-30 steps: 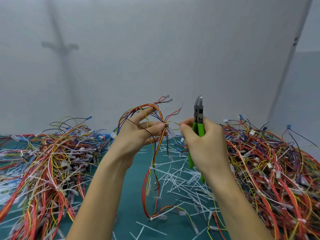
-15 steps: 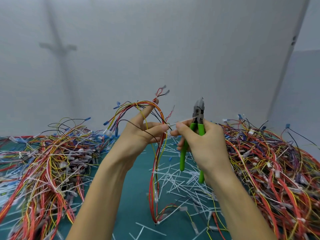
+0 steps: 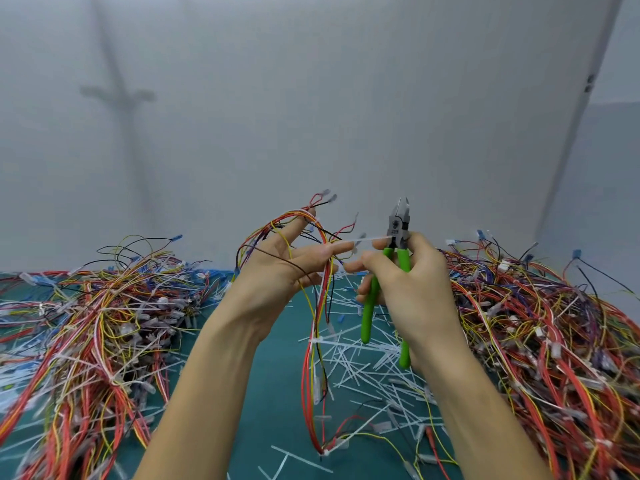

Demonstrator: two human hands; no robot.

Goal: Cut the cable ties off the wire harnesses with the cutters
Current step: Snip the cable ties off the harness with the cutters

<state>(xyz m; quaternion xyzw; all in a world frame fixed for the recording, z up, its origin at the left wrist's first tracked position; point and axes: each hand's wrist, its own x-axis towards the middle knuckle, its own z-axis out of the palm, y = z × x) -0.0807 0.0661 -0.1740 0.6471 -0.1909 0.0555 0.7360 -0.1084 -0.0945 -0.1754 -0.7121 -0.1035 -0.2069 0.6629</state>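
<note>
Cable tie (image 3: 370, 240), white, strung level between the two hands, up in the air, well clear of the surface (image 3: 277, 393). Right hand (image 3: 412, 289) clamped round the green handles of the cutters (image 3: 398, 233), head straight up, blades a crack apart at the tip. Meets the tool low, down by the joint, below the blades and not between them. Left hand (image 3: 284, 271) at the other end, fingers mostly straight, wire harness (image 3: 317, 358) looped over them and caught at the fingertips, rest dangling to the surface. Long axis side to side, square across the upright cutters. Probably calls for tipping the blades down onto the strip near the left fingertips. Further out: second tie (image 3: 320, 340) round the dangling wires, cut strips (image 3: 363, 368) below, heaps of harnesses (image 3: 104, 323) on both sides.
</note>
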